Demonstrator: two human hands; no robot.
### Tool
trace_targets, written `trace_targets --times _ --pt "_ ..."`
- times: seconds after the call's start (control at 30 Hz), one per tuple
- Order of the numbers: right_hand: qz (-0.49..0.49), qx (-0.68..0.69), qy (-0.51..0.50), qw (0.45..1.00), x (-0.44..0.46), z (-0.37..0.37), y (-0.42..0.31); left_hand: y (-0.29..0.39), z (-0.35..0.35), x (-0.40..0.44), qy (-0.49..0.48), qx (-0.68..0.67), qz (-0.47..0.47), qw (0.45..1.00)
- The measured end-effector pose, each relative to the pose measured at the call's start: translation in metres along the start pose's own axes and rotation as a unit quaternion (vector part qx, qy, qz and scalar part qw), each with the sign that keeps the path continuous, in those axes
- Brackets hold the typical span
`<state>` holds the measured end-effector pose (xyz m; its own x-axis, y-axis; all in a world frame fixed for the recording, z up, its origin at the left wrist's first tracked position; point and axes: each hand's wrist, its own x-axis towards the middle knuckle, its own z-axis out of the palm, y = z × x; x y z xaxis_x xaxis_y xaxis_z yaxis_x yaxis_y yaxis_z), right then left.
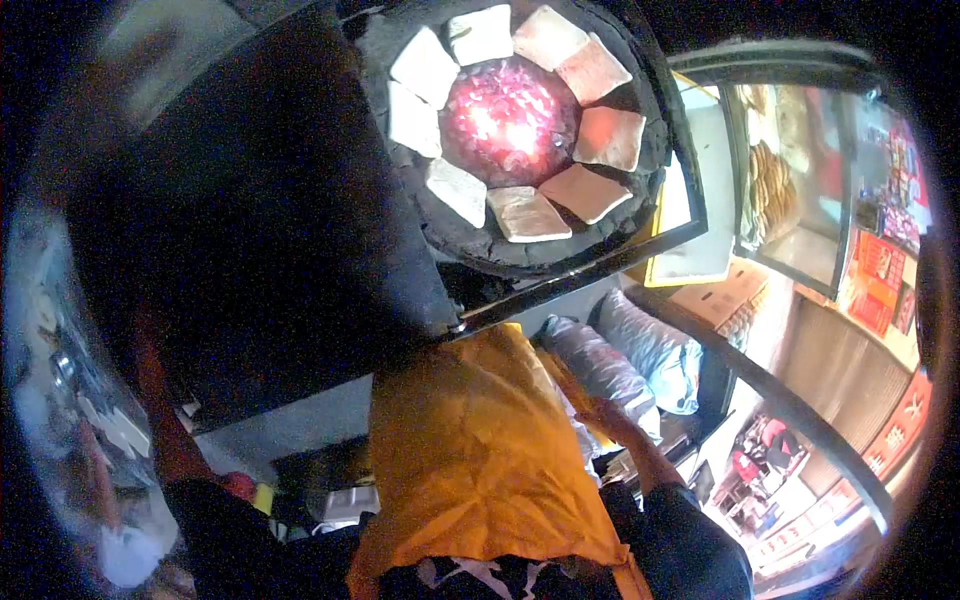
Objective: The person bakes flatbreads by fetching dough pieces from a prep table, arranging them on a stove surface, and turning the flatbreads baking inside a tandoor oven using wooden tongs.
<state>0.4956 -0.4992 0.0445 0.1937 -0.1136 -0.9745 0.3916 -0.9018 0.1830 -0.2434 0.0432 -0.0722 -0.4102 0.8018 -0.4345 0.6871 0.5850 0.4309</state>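
Note:
Flat, pale, roughly square pieces of dough form a ring around glowing coals inside a round, dark oven. Those on the right look pinker in the glow. At the left, my left forearm reaches up into deep shadow; my left hand is barely visible there, and its fingers cannot be made out. Low beside my orange apron, my right hand is close to the silvery bags. Its fingers are too blurred to show whether they hold anything.
A dark panel covers the area left of the oven. On the right are a glass case with stacked flat breads, a cardboard box and a dark rail. People stand beyond it.

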Motion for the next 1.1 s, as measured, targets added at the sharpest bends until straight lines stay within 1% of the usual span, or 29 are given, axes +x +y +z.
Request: trace_targets --times 0.03,0.07,0.1,0.13,0.17,0.23,0.27,0.3,0.37,0.4,0.43,0.47,0.5,0.53,0.57,0.6,0.63,0.67,0.7,0.77,0.8,0.83,0.9,0.93,1.0,1.03,1.1 --pt "-0.101 -0.025 0.022 0.994 0.037 0.024 0.045 0.007 0.000 -0.002 -0.004 -0.003 0.000 1.000" --pt "-0.205 -0.057 0.051 0.976 0.076 0.049 0.092 0.012 0.002 -0.005 -0.007 -0.012 0.001 1.000" --pt "-0.299 -0.090 0.086 0.946 0.076 0.050 0.089 0.020 0.006 -0.010 -0.012 -0.014 -0.001 1.000" --pt "-0.064 0.249 0.022 0.966 0.064 0.053 0.094 0.029 0.009 -0.014 -0.018 -0.018 -0.001 1.000" --pt "-0.063 0.259 0.018 0.964 0.071 0.060 0.104 0.037 0.015 -0.021 -0.022 -0.023 -0.002 0.999" --pt "-0.096 0.249 0.051 0.962 0.080 0.064 0.116 0.053 0.025 -0.040 -0.030 -0.037 -0.007 0.999" --pt "-0.135 0.255 0.051 0.956 0.078 0.061 0.116 0.061 0.031 -0.049 -0.035 -0.044 -0.009 0.998" --pt "-0.141 0.260 0.050 0.954 0.087 0.060 0.118 0.069 0.037 -0.061 -0.039 -0.050 -0.009 0.998" --pt "-0.180 0.188 0.029 0.965 0.109 0.061 0.131 0.089 0.054 -0.085 -0.049 -0.067 -0.009 0.997" --pt "-0.345 0.231 0.069 0.907 0.172 0.105 0.190 0.099 0.065 -0.098 -0.055 -0.073 -0.007 0.996" --pt "-0.355 0.230 0.067 0.904 0.160 0.082 0.168 0.113 0.077 -0.113 -0.062 -0.081 -0.005 0.995" --pt "-0.369 -0.023 0.096 0.924 0.140 0.059 0.148 0.126 0.089 -0.125 -0.067 -0.088 -0.004 0.994" --pt "-0.358 -0.273 0.124 0.884 0.126 0.039 0.128 0.142 0.102 -0.138 -0.072 -0.094 0.000 0.993" --pt "-0.438 -0.398 0.249 0.767 0.147 0.051 0.146 0.157 0.117 -0.152 -0.080 -0.098 0.005 0.992" --pt "-0.445 -0.395 0.252 0.763 0.160 0.056 0.152 0.176 0.131 -0.166 -0.086 -0.104 0.011 0.991" --pt "-0.406 -0.066 0.162 0.897 0.170 0.057 0.158 0.193 0.144 -0.180 -0.094 -0.111 0.015 0.989" --pt "-0.311 0.270 0.044 0.910 0.181 0.056 0.162 0.210 0.158 -0.194 -0.102 -0.118 0.021 0.988" --pt "-0.269 0.406 0.001 0.873 0.193 0.057 0.165 0.225 0.171 -0.209 -0.111 -0.124 0.025 0.986" --pt "-0.275 0.406 -0.003 0.871 0.189 0.045 0.161 0.243 0.183 -0.226 -0.123 -0.132 0.028 0.983" --pt "-0.134 0.511 -0.106 0.843 0.136 -0.009 0.125 0.275 0.206 -0.260 -0.149 -0.147 0.035 0.977" --pt "-0.060 0.554 -0.156 0.816 0.124 -0.023 0.119 0.292 0.218 -0.276 -0.163 -0.158 0.039 0.973" --pt "-0.062 0.553 -0.158 0.816 0.131 -0.021 0.125 0.310 0.228 -0.295 -0.181 -0.166 0.043 0.968" --pt "-0.071 0.521 -0.121 0.842 0.146 -0.006 0.141 0.347 0.246 -0.330 -0.222 -0.182 0.044 0.957" --pt "-0.074 0.516 -0.126 0.844 0.148 -0.002 0.144 0.365 0.251 -0.347 -0.243 -0.189 0.041 0.951" --pt "-0.090 0.509 -0.095 0.851 0.152 0.001 0.139 0.411 0.256 -0.376 -0.281 -0.172 0.014 0.944" --pt "-0.097 0.501 -0.095 0.855 0.147 0.001 0.134 0.402 0.253 -0.358 -0.272 -0.180 0.013 0.945" --pt "-0.125 0.541 -0.111 0.825 0.135 -0.005 0.120 0.350 0.247 -0.302 -0.207 -0.117 -0.008 0.971"
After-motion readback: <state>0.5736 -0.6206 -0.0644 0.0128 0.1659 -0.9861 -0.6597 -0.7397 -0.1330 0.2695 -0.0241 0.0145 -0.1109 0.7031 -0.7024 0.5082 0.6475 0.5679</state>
